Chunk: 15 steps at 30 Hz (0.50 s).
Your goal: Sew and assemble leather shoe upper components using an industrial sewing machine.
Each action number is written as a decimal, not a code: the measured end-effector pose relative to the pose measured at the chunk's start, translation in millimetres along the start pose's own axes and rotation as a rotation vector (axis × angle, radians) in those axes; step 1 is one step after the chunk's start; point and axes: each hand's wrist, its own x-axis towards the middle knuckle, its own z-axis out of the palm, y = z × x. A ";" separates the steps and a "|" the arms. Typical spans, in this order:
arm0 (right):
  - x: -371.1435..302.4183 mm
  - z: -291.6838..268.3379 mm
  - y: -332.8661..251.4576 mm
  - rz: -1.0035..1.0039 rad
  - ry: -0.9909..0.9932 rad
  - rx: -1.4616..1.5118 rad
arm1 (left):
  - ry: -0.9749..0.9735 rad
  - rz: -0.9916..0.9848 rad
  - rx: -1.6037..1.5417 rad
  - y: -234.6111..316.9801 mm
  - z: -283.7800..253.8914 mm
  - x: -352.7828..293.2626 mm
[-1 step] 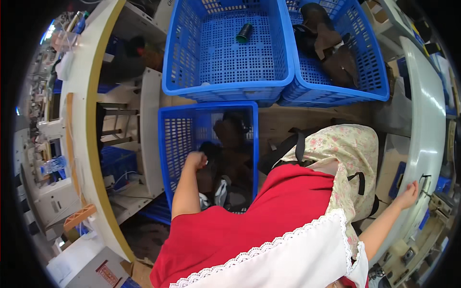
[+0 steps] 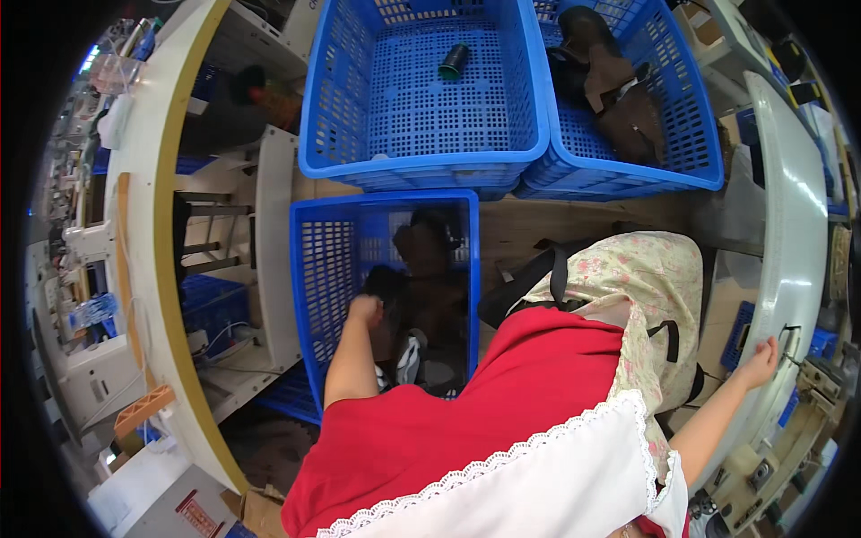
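Note:
My left hand (image 2: 366, 311) reaches down into a blue plastic basket (image 2: 475, 269) with its fingers curled. Whatever the fingers hold, if anything, is hidden. Beside them lies a black piece (image 2: 386, 282), and dark brown, shoe-upper-like pieces (image 2: 426, 247) fill the basket's right half. A grey-white piece (image 2: 409, 360) rests near the basket's lower end. Out to the right, my right hand (image 2: 760, 361) is loosely curled against the edge of a white tabletop (image 2: 794, 224), and nothing shows in it.
Ahead stands a larger blue basket (image 2: 421, 169) holding a dark green thread spool (image 2: 454, 62). Another blue basket (image 2: 628, 179) to its right contains brown pieces (image 2: 628, 117). A yellow-edged white worktable (image 2: 161, 179) runs along the left. A flowered cloth (image 2: 628, 269) covers my lap.
My left hand has shifted slightly down and left within the basket. The whole view has tilted a little. My right hand stays by the tabletop edge.

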 end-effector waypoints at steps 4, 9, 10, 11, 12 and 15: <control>12.3 -17.6 1.1 0.025 -0.009 0.045 | -0.118 -0.173 -0.053 -55.8 120.6 16.9; 10.2 -37.8 -15.0 0.174 -0.068 0.059 | -0.504 0.198 1.071 -100.2 204.5 25.0; 5.3 -33.8 -20.2 0.167 -0.071 0.053 | -0.390 0.118 0.976 -98.4 201.9 20.1; 0.6 -28.3 -24.4 0.180 -0.097 0.058 | -0.275 0.039 0.882 -96.1 201.3 13.2; -3.1 -29.4 -28.4 0.195 -0.116 0.056 | -0.168 -0.039 0.793 -96.4 197.4 8.7; -12.5 -38.8 -37.0 0.249 -0.065 0.075 | 0.156 -0.261 0.524 -79.7 186.4 -8.2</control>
